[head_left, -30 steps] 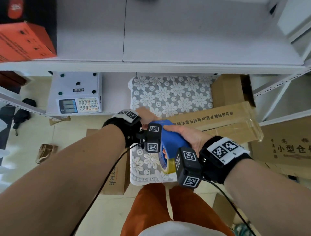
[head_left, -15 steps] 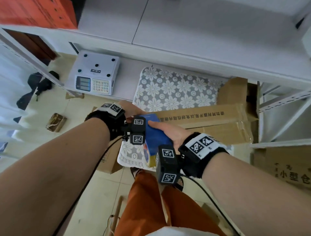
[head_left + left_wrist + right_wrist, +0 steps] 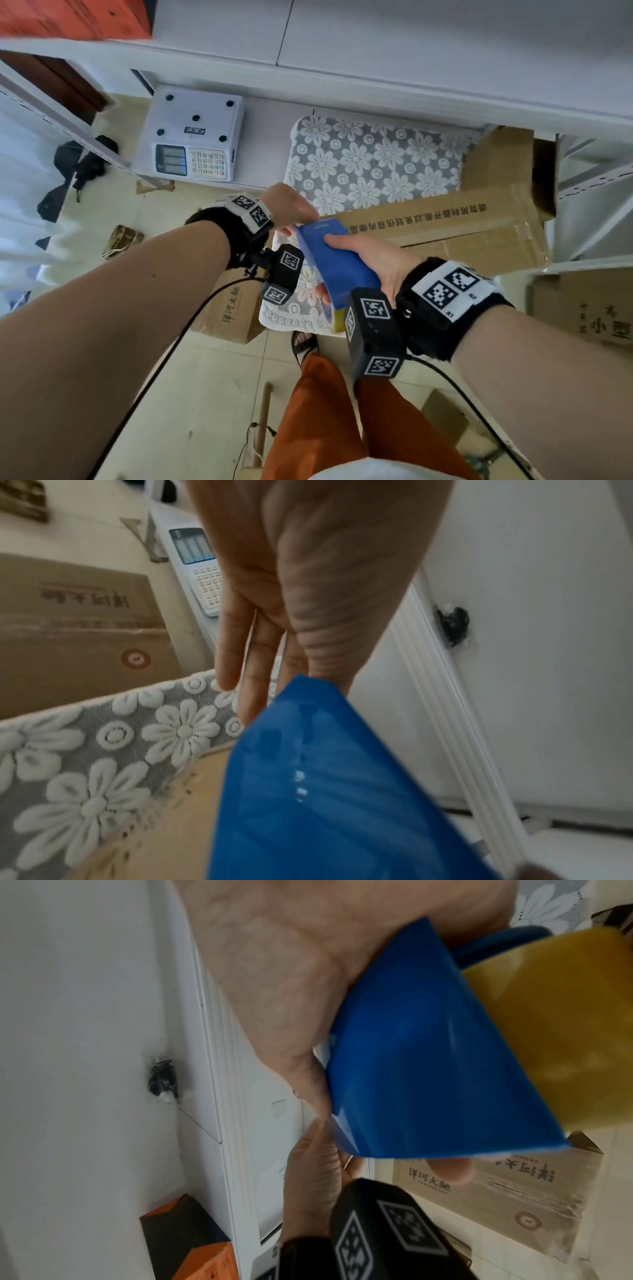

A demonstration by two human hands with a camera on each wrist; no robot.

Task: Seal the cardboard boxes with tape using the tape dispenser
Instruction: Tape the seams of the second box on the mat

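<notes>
My right hand (image 3: 371, 265) grips a blue tape dispenser (image 3: 334, 262) around its body, with a yellowish tape roll (image 3: 338, 320) at the rear end. In the right wrist view, the dispenser (image 3: 428, 1069) and the roll (image 3: 548, 1015) fill the frame. My left hand (image 3: 291, 207) is at the dispenser's front tip. Its outer fingers (image 3: 232, 656) hang straight. Thumb and forefinger meet behind the blue tip (image 3: 308, 696), and what lies between them is hidden. A long brown cardboard box (image 3: 445, 221) with printed text lies just beyond the dispenser, on a floral cloth (image 3: 370, 164).
A white weighing scale (image 3: 191, 140) sits on the low shelf at the left. An open carton (image 3: 507, 161) stands behind the long box. More cartons stand on the floor at left (image 3: 233, 308) and right (image 3: 589, 308). A white shelf (image 3: 376, 51) overhangs. My orange-trousered legs (image 3: 315, 411) are below.
The view has swung to the left and tilted. Both hands stay together at the dispenser, which has shifted slightly left, and the left hand now reaches over its front tip.
</notes>
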